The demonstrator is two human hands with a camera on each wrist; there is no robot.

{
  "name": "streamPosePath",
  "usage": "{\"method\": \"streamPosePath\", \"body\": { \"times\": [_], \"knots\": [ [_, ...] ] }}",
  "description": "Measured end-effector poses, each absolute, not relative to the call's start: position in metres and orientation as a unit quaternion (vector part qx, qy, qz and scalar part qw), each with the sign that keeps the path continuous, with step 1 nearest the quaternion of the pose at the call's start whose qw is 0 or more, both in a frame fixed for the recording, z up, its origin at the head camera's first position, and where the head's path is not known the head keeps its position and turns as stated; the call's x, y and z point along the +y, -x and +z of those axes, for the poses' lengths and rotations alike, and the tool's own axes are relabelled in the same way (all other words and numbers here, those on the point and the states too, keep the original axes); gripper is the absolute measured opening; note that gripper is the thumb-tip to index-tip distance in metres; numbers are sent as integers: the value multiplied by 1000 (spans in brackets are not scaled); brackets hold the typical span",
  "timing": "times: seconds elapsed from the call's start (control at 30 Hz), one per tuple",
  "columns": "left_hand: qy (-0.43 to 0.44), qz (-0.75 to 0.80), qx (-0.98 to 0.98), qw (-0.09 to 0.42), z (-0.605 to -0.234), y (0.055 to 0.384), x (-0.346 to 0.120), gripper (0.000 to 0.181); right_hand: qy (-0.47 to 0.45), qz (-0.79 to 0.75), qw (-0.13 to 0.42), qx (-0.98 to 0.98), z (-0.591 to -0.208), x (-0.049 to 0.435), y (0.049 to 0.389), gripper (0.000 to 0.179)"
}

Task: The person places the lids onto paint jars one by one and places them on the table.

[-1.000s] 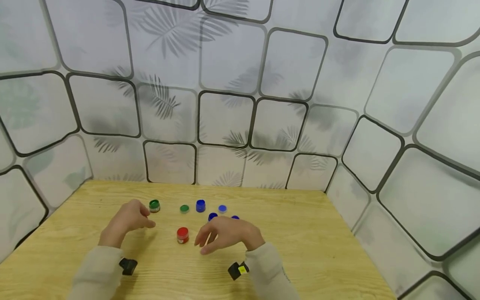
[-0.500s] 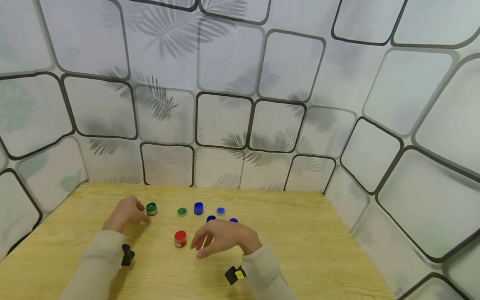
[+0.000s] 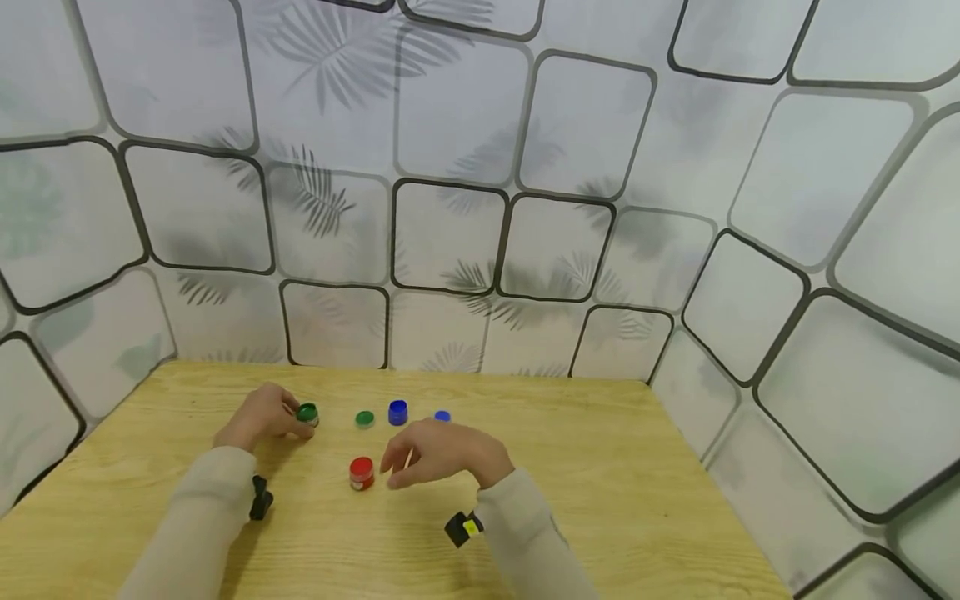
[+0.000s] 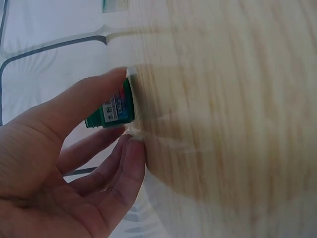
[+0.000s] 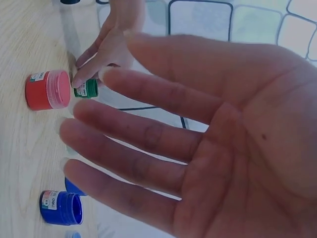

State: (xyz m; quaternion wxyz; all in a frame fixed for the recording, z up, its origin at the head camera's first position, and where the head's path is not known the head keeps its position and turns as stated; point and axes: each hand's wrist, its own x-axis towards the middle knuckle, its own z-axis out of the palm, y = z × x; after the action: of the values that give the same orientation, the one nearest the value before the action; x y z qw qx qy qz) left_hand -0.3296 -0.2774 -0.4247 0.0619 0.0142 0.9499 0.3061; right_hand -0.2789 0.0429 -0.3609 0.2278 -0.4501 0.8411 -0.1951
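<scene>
My left hand (image 3: 268,414) holds a small green paint jar (image 3: 307,413) at the table's back left, thumb on one side and fingers on the other. Its label and bare threaded neck show in the left wrist view, where the jar (image 4: 116,106) stands on the wood. A green lid (image 3: 364,419) lies to its right. My right hand (image 3: 442,452) hovers over the middle of the table, fingers loosely extended and holding nothing, just right of a capped red jar (image 3: 362,473). The right wrist view shows its bare palm (image 5: 233,148).
An uncapped blue jar (image 3: 398,413) stands behind, with a blue lid (image 3: 442,416) beside it. Another blue jar (image 5: 57,207) shows in the right wrist view, hidden behind my right hand in the head view. A patterned wall (image 3: 450,333) borders the table (image 3: 637,500).
My left hand has moved forward and right, closing round the green jar, which has shifted slightly right. My right hand has moved a little forward, covering the nearer blue things.
</scene>
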Motion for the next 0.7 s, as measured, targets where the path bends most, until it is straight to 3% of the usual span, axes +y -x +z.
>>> {"method": "streamPosePath", "body": {
  "times": [0.3, 0.7],
  "knots": [
    [-25, 319, 947, 39, -423, 328, -266, 48, 398, -144, 174, 889, -353, 28, 285, 29],
    [-80, 325, 941, 57, -396, 299, -247, 34, 372, -141, 132, 908, -362, -2, 315, 25]
  ]
}}
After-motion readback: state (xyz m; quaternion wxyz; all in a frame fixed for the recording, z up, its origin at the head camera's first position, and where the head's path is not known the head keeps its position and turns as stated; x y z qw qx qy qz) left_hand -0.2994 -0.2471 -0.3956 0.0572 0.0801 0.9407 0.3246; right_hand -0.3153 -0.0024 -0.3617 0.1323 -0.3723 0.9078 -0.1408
